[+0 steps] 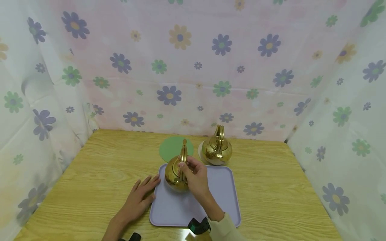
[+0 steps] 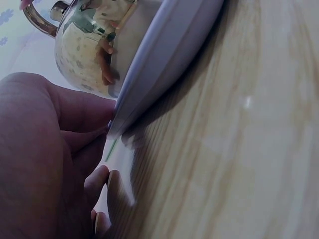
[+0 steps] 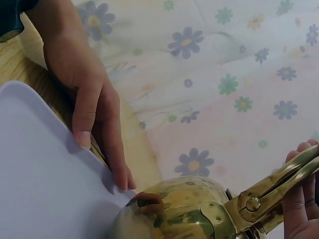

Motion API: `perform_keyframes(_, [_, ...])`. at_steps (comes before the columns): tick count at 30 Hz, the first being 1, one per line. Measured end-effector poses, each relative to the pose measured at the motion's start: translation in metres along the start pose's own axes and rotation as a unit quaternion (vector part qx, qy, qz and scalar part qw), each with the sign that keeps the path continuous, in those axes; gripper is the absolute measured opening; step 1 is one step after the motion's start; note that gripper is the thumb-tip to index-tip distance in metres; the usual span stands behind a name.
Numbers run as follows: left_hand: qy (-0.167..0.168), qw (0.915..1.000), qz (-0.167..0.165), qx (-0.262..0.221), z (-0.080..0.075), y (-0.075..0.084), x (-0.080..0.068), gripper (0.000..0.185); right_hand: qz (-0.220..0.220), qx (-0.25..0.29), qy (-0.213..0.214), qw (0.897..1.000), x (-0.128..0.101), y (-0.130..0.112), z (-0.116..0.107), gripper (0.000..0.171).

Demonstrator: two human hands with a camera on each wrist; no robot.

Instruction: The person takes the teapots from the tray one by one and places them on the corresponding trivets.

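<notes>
My right hand (image 1: 197, 177) grips the upright handle of a shiny gold teapot (image 1: 172, 174), its thumb on the near side. The teapot is over the back left part of a pale purple tray (image 1: 221, 197); the tray's rim hides its base in the left wrist view, so I cannot tell whether it touches down. My left hand (image 1: 140, 197) lies at the tray's left edge, with its thumb and fingers touching the rim. In the right wrist view, the left hand's fingers look extended along that rim, and the handle (image 3: 279, 186) lies against the right hand's fingers.
Behind the tray's right part stands a second gold teapot (image 1: 216, 152), with a whitish round mat (image 1: 201, 153) showing at its left. A green round mat (image 1: 172, 147) lies behind the held teapot. Flowered curtains (image 1: 193, 77) enclose the wooden table (image 1: 271, 194) at back and sides.
</notes>
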State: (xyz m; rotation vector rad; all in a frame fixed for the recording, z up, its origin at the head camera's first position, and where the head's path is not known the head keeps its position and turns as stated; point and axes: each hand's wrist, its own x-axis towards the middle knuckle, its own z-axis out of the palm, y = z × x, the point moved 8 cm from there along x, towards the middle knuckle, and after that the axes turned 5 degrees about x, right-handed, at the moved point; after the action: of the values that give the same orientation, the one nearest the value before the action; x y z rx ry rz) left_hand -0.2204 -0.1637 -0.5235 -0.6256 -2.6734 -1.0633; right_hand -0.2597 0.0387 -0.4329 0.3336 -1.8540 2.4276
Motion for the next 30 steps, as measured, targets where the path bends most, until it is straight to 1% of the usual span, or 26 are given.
perform_keyframes(9, [-0.004, 1.0000, -0.005, -0.004, 0.001, -0.003, 0.001, 0.051, -0.012, 0.004, -0.010, 1.000, 0.004, 0.000, 0.002, 0.029])
perform_keyframes(13, [-0.003, 1.0000, -0.003, -0.003, 0.001, -0.002, 0.001, 0.051, -0.011, 0.010, -0.010, 1.000, 0.005, 0.000, 0.002, 0.029])
perform_keyframes(22, [-0.002, 1.0000, -0.004, 0.002, 0.001, -0.001, 0.001, 0.051, -0.021, -0.004, -0.013, 1.000, 0.009, -0.003, 0.001, 0.029])
perform_keyframes(30, [-0.007, 0.9999, -0.009, 0.004, 0.002, -0.002, 0.001, 0.051, -0.026, -0.003, -0.011, 1.000, 0.012, -0.003, 0.000, 0.029])
